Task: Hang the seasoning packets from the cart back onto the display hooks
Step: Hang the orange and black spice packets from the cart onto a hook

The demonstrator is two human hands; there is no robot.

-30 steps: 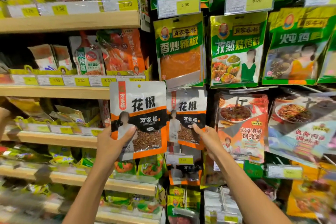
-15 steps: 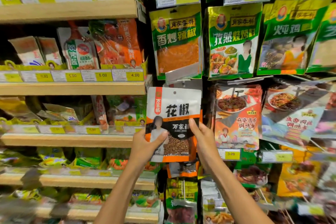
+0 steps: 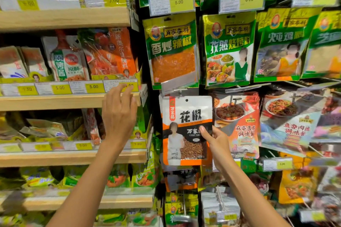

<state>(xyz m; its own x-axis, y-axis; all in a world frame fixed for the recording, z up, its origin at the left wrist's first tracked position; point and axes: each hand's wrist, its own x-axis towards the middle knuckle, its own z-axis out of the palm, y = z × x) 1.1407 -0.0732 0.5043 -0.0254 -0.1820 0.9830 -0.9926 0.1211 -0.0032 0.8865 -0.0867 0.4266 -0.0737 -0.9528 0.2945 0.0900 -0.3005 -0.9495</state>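
Right hand (image 3: 216,142): pinches the packet (image 3: 184,116) at its right edge, about mid-height, with the thumb laid on the printed front and the remaining fingers behind the packet, out of view. Left hand (image 3: 119,116): holds nothing. Its fingers are spread and loosely bent, raised in front of the shelf (image 3: 55,101). The fingertips overlap a yellow price tag (image 3: 129,85) on the shelf edge; contact cannot be confirmed.

Change from 0.5 s ago: both hands then held the packet, the left at its lower left corner. The left hand has since let go and moved up and to the left, well apart from the packet. The right hand alone now supports it. The packet sits slightly higher against the display than before.

Packet position: upright, face forward, directly left of the right hand and to the right of the left hand. Its punched hole is at the top centre, just below the hook (image 3: 180,91). Whether the hole is threaded on the hook cannot be determined. The packet hangs below the chili packet (image 3: 172,49) and touches or overlaps the sauce packet (image 3: 239,121) to its right.
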